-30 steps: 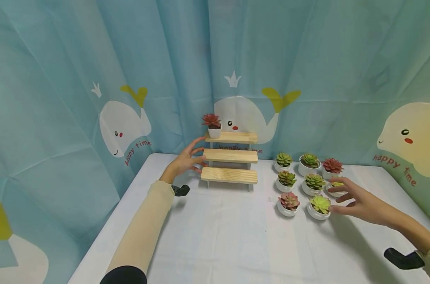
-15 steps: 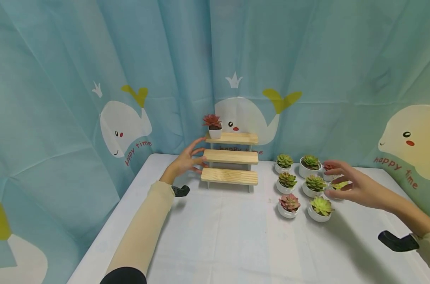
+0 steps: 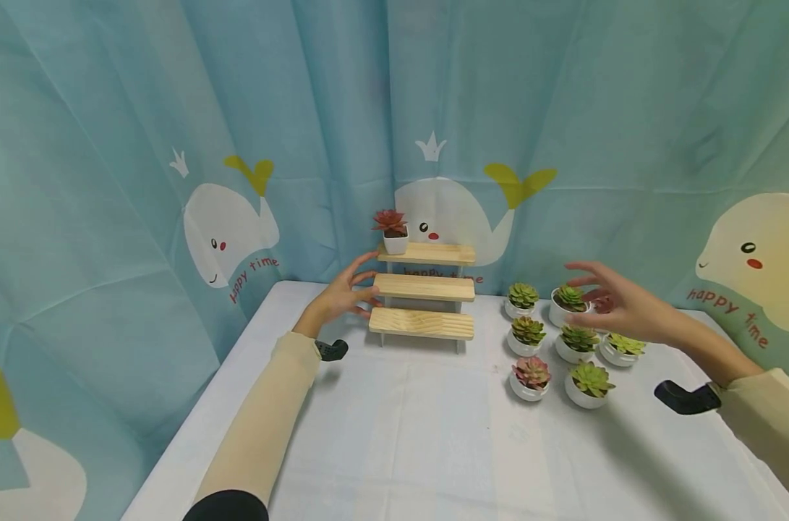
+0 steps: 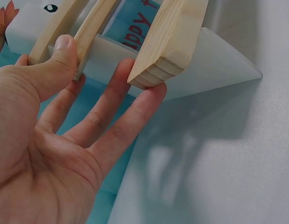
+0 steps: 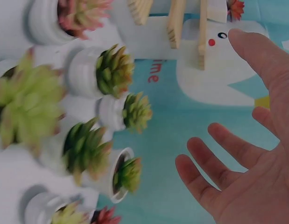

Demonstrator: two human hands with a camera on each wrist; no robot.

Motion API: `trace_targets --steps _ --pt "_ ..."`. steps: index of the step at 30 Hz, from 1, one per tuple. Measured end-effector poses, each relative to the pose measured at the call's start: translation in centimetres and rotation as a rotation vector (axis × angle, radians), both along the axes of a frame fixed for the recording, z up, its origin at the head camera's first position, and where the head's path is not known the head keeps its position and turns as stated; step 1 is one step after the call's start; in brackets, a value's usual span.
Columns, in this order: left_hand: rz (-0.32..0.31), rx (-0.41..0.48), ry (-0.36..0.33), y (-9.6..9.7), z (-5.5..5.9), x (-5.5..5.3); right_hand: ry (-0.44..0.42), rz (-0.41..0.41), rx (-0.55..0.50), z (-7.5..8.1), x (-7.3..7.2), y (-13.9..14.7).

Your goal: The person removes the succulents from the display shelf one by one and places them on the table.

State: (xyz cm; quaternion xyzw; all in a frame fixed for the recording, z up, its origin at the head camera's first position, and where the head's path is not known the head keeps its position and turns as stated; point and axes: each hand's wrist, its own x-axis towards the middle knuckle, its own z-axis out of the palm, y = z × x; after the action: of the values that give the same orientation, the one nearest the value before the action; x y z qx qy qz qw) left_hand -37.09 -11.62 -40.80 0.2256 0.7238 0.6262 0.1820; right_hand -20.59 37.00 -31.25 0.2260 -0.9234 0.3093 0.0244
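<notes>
A three-tier wooden shelf stand (image 3: 423,288) stands at the back of the table. On the left end of its top board sits a red succulent (image 3: 390,221) in a white pot. My left hand (image 3: 338,297) is at the stand's left side; in the left wrist view its fairly straight fingers (image 4: 128,125) touch the board ends, with the thumb against the middle board. My right hand (image 3: 631,304) hovers over the back of the potted succulents with spread fingers and nothing in them. It partly hides a red succulent (image 3: 604,305) and overlaps a green succulent (image 3: 569,298).
Several more succulents in white pots stand grouped right of the shelf, among them a pink one (image 3: 531,373) and a lime one (image 3: 591,379) in front. A blue whale-print curtain (image 3: 290,130) hangs behind the white-covered table (image 3: 446,449).
My right hand has risen and moved left and away, from beside the front lime succulent to above the back pots. The left hand keeps its place at the shelf.
</notes>
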Motion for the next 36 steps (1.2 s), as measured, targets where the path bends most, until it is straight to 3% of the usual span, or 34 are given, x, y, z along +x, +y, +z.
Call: trace_targets --steps 8,20,36 --pt "-0.009 0.014 0.005 -0.2 0.1 0.0 -0.014 0.026 -0.008 1.3 -2.5 -3.0" --pt "0.000 -0.004 0.020 -0.2 0.0 0.1 -0.060 0.004 -0.038 2.1 -6.0 -7.1" --pt "-0.005 0.006 0.013 -0.1 0.1 0.2 -0.036 0.011 -0.055 1.9 -10.1 -12.9"
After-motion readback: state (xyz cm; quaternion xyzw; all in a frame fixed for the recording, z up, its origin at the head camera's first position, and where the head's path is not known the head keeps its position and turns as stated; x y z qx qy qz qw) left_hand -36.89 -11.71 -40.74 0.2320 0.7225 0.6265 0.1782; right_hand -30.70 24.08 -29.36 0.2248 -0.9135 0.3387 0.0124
